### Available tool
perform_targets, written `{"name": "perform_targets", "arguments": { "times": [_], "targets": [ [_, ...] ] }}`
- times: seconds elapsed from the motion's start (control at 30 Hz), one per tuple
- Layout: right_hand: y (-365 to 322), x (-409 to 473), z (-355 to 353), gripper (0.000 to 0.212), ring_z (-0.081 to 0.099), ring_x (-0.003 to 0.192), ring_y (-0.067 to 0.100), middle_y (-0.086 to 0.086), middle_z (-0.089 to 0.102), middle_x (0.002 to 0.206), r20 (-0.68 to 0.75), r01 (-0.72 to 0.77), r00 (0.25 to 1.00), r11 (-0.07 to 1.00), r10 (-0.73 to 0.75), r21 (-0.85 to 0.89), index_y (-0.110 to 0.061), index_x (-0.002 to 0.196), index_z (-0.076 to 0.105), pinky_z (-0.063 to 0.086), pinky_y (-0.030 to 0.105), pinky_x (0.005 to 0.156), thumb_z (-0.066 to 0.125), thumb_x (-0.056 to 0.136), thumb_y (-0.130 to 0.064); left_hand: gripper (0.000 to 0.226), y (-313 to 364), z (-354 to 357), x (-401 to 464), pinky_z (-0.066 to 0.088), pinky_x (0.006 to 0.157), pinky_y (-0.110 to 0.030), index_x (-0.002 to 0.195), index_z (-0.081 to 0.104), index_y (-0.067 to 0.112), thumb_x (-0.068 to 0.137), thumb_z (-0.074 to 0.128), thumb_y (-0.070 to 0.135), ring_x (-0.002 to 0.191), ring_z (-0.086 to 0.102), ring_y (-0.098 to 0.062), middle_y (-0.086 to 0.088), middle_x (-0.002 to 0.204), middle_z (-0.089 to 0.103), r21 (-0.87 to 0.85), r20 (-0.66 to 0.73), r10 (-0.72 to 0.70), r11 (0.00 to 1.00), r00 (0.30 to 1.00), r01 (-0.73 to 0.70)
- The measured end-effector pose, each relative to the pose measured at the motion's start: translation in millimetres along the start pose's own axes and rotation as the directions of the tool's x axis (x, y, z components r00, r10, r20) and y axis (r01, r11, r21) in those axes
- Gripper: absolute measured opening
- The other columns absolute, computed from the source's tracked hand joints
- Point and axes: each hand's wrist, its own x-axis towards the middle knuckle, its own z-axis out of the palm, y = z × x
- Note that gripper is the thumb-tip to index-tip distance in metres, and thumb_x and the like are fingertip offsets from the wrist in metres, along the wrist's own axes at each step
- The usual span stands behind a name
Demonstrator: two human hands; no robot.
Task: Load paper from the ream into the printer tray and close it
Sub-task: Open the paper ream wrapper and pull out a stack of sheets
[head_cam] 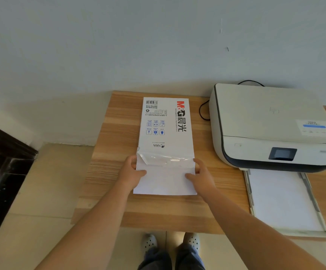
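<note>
A white paper ream (166, 123) with red and black print lies on the wooden table (115, 133), its near end torn open. White sheets (166, 182) stick out of that open end toward me. My left hand (131, 171) grips the sheets' left edge, thumb on top. My right hand (201, 173) grips their right edge the same way. To the right stands a white printer (271, 123). Its paper tray (250, 190) is pulled out toward me, with white paper (281, 199) lying in it.
A black cable (203, 112) loops between ream and printer. The table's back edge meets a pale wall. Dark wooden furniture (0, 172) stands at the left over a tiled floor. My feet in grey clogs (170, 243) show below the table's front edge.
</note>
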Motion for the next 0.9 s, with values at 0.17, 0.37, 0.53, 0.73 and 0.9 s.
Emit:
{"name": "perform_targets", "arguments": {
  "times": [0.17, 0.37, 0.53, 0.73, 0.9],
  "targets": [
    [4, -5, 4, 0.047, 0.057, 0.086, 0.017, 0.003, 0.056, 0.117, 0.002, -0.012, 1.0, 1.0, 0.012, -0.005, -0.031, 0.128, 0.047, 0.051, 0.03, 0.067, 0.057, 0.09, -0.006, 0.061, -9, -3, 0, 0.051, 0.07, -0.035, 0.126, 0.044, 0.018, 0.077, 0.064, -0.01, 0.089, 0.061, -0.025, -0.01, 0.105, 0.061, 0.063, -0.002, 0.02, 0.998, 1.0, -0.019],
    [11, -16, 5, 0.045, 0.055, 0.086, 0.014, 0.001, 0.054, 0.114, 0.004, -0.026, 1.0, 0.999, 0.026, 0.042, -0.028, 0.127, 0.047, 0.047, 0.025, 0.063, 0.058, 0.089, -0.007, 0.064, -17, -6, -6, 0.051, 0.067, -0.035, 0.129, 0.042, 0.022, 0.077, 0.065, -0.008, 0.085, 0.061, -0.024, -0.004, 0.091, 0.06, 0.039, 0.007, 0.004, 0.999, 1.0, -0.004],
    [7, -12, 5, 0.044, 0.058, 0.094, 0.021, 0.003, 0.056, 0.115, 0.016, 0.006, 1.0, 0.995, -0.008, 0.1, -0.032, 0.126, 0.046, 0.049, 0.032, 0.072, 0.063, 0.089, -0.015, 0.051, -14, -2, -11, 0.051, 0.08, -0.038, 0.122, 0.047, 0.023, 0.081, 0.067, 0.0, 0.099, 0.06, -0.022, -0.003, 0.116, 0.056, -0.072, 0.013, -0.029, 0.997, 0.999, 0.03],
    [7, -1, 7, 0.04, 0.061, 0.095, 0.023, 0.003, 0.06, 0.113, 0.03, -0.002, 1.0, 0.996, -0.001, 0.087, -0.028, 0.124, 0.053, 0.054, 0.042, 0.086, 0.058, 0.088, -0.011, 0.034, -17, 8, -7, 0.049, 0.079, -0.035, 0.111, 0.058, 0.019, 0.084, 0.064, 0.0, 0.099, 0.057, -0.024, -0.005, 0.122, 0.055, -0.088, -0.018, -0.077, 0.993, 0.997, 0.075],
    [12, -1, 2, 0.04, 0.06, 0.09, 0.019, 0.0, 0.059, 0.108, 0.057, -0.014, 0.998, 0.995, 0.008, 0.099, -0.028, 0.123, 0.053, 0.053, 0.033, 0.075, 0.058, 0.088, -0.009, 0.034, -15, 13, -10, 0.053, 0.078, -0.038, 0.11, 0.061, 0.018, 0.084, 0.062, -0.004, 0.097, 0.061, -0.03, -0.011, 0.118, 0.058, -0.074, -0.064, -0.128, 0.99, 0.99, 0.123]
  ]
}}
